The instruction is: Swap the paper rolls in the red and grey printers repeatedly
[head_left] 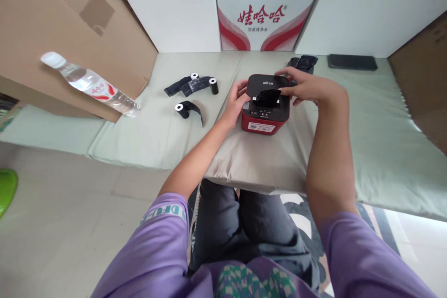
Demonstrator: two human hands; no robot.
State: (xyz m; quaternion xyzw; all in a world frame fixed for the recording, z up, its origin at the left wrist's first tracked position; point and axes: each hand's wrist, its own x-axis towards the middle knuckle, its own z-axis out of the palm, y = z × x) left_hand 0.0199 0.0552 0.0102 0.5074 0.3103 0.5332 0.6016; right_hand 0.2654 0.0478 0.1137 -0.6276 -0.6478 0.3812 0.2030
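A small red and black box-shaped printer (264, 126) stands upright on the covered surface in front of me. From the slot in its black top rises a curled black strip (268, 98). My left hand (237, 103) is closed around the printer's left side, its thumb near the top edge. At the right side, my right hand (301, 85) grips the printer, one finger on the far right corner and a fingertip beside the strip's right end. The undersides of some right fingers are hidden. To the left lie small black rolls (182, 111) with white cores and partly unwound tails.
A water bottle (99, 89) leans on a brown carton (104, 32) at left. More black pieces (306, 63) lie behind my right hand, and a dark phone (352, 62) is farther right. White boxes (265, 21) line the back. Another carton (424, 65) stands at right.
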